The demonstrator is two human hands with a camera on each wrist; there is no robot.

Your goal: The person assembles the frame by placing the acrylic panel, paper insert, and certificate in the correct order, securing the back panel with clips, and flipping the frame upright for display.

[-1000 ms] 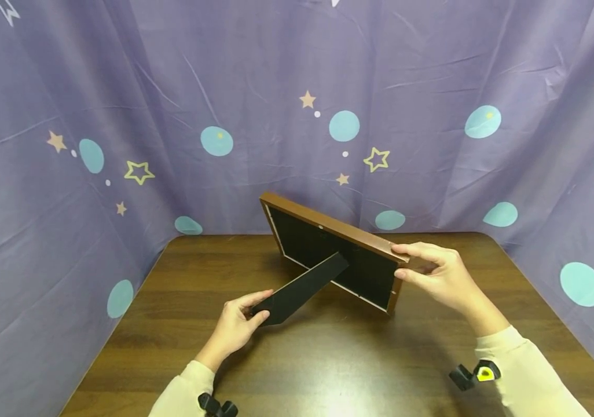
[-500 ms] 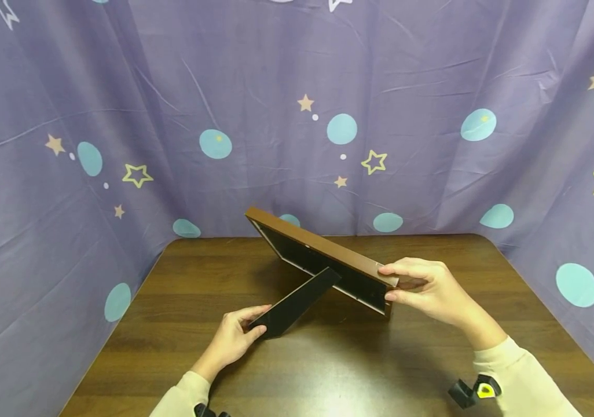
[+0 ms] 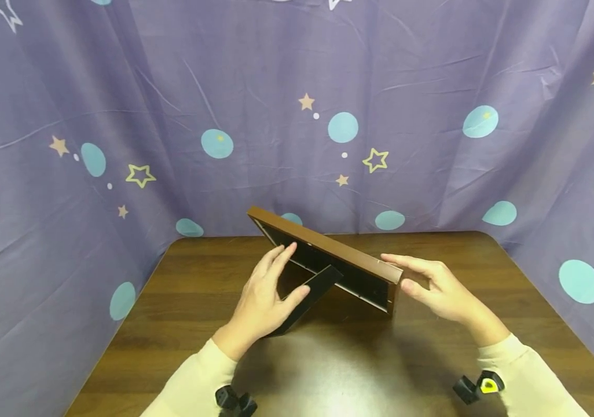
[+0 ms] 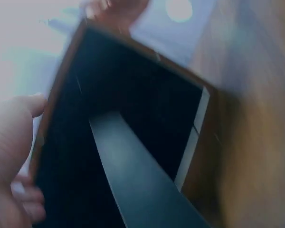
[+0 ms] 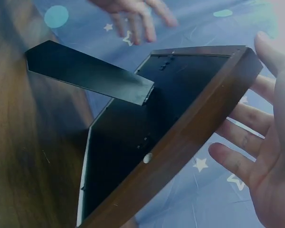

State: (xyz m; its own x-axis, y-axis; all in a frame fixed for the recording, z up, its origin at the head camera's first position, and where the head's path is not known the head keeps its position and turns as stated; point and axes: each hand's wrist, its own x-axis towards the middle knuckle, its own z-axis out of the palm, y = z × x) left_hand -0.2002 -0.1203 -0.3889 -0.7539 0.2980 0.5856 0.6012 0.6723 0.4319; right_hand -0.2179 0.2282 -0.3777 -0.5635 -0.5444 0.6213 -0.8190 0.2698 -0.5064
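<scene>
A brown wooden picture frame (image 3: 323,234) stands on the table with its black back (image 5: 133,128) toward me. From that back, its black easel leg (image 5: 90,71) juts out and reaches down to the tabletop. My left hand (image 3: 260,295) is held above the leg with fingers spread, holding nothing; it overlaps the leg and part of the frame in the head view. At the frame's right upper corner is my right hand (image 3: 440,286), fingers behind the edge and thumb apart from it, loosely around the corner without a grip. The frame's front is hidden.
The brown wood-grain table (image 3: 172,347) carries the frame near its middle. Behind and beside it hangs a purple curtain (image 3: 276,75) with stars and blue spots. Black wrist mounts sit on both pale sleeves (image 3: 531,376).
My left hand has let go of the easel leg and moved up and right toward the frame. The frame tipped further toward me, then stayed. My right hand loosened its pinch on the corner.
</scene>
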